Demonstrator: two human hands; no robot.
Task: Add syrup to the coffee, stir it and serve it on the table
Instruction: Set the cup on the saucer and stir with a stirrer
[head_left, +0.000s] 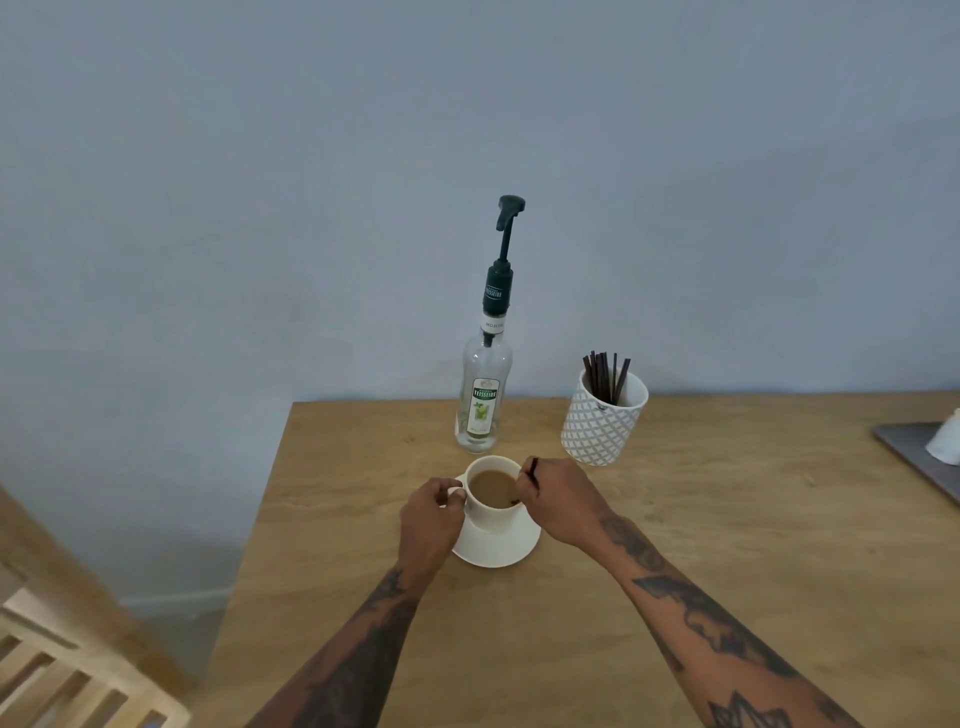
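Both hands meet at the cup (491, 499) of coffee on its saucer (498, 545): the left hand (431, 514) curls round the handle, the right hand (558, 501) pinches a dark stirrer (533, 472) dipped in the coffee. Just beyond them stands the syrup bottle (483, 395) (pump on top) — right of it, a patterned pot (602, 423) of stirrers.

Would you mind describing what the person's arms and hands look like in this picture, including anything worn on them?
Both forearms are bare, with no sleeves in view. Dark tattoos run along the left forearm and the right forearm; the right one shows blotchy, map-like shapes and jagged peaks near the elbow. The left hand and right hand carry no gloves, and no watch, bracelet or ring can be seen.
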